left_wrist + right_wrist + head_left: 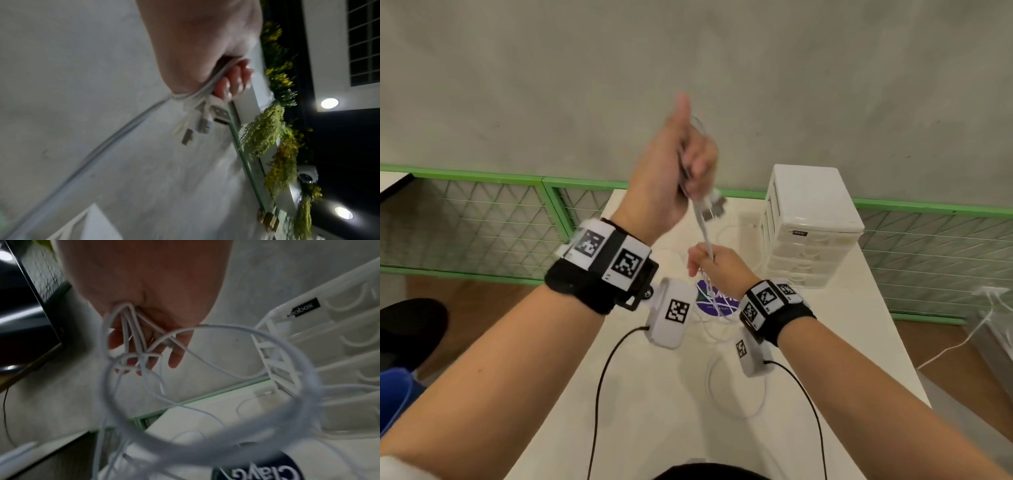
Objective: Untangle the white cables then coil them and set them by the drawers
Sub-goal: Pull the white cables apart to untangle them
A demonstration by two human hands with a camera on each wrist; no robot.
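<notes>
1. The left hand is raised high above the table, fingers clenched round a bundle of the white cables near their plug ends; the thumb sticks up toward 12 o'clock.
2. In the left wrist view several connectors dangle just below the curled fingers, and the strands leave the fist toward 7 o'clock.
3. The right hand sits lower, at about 5 o'clock from the left one, fingers closed on the same strands where they come down.
4. Between the two fists the bundle runs taut, its long axis near vertical, leaning slightly from 11 to 5 o'clock.
5. Below the right hand the strands fan out into loose loops that cross one another; part of the slack lies on the table over a dark round sticker. How many cables there are I cannot tell.
6. The drawers stand at 2 o'clock from the right hand, near but apart; one stray strand reaches toward their base.
7. My judgement: untangling is in hand, coiling not begun. The snarl lies under the right fist, so that hand is nearer the work, while the left serves as anchor at the top.
</notes>
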